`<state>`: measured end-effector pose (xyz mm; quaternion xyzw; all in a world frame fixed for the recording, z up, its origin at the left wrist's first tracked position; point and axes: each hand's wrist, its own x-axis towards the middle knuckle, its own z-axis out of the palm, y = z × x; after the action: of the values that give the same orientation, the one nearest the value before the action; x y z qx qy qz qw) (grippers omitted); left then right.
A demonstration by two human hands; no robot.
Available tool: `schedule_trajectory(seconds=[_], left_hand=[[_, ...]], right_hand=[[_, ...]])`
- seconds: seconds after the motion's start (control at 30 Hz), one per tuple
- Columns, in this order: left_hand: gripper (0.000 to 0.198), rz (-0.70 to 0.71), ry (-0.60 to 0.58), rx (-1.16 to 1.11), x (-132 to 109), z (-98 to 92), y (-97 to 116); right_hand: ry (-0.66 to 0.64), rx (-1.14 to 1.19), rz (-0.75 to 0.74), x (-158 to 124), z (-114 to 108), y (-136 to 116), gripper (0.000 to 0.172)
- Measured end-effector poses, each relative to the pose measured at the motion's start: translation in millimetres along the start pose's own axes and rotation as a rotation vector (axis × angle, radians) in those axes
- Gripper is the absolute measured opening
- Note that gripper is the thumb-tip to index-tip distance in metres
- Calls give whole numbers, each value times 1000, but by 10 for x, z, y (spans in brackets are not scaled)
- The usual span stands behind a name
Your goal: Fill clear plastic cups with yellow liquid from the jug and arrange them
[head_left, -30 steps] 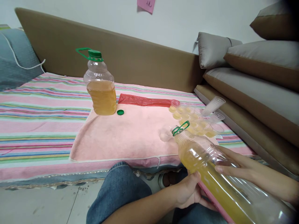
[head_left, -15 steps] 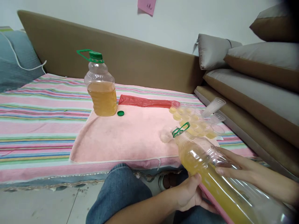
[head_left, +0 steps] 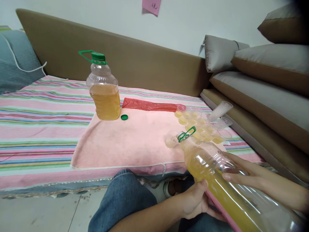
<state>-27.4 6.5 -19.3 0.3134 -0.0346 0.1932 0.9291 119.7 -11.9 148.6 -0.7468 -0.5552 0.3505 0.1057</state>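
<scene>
Holding an uncapped plastic jug (head_left: 201, 162), clamped in left grip (head_left: 196, 199) and right grip (head_left: 243, 174), tilted at a clear cup (head_left: 170, 141) toward the right edge of the pink towel (head_left: 116, 145).

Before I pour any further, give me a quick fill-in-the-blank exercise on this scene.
1. The left hand and right hand hold the tilted plastic bottle, whose handle is ____.
2. The clear plastic cup at its mouth is on a ____ towel.
3. The crinkled plastic beyond the towel is ____.
4. The loose cap lies to the ____ of the upright bottle.

Missing words: green; pink; red; right.
</scene>
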Motion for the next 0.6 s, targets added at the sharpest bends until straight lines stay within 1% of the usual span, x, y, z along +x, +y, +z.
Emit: schedule_trajectory(seconds=[0.13, 0.33, 0.6], left_hand=[[97, 5, 13, 10, 3, -2, -12], [106, -1, 38, 0, 5, 67, 50], [107, -2, 27, 1, -4, 84, 81]], right_hand=[[6, 12, -1, -5, 1, 8, 77], [8, 12, 11, -21, 9, 2, 77], [7, 1, 7, -21, 8, -16, 81]])
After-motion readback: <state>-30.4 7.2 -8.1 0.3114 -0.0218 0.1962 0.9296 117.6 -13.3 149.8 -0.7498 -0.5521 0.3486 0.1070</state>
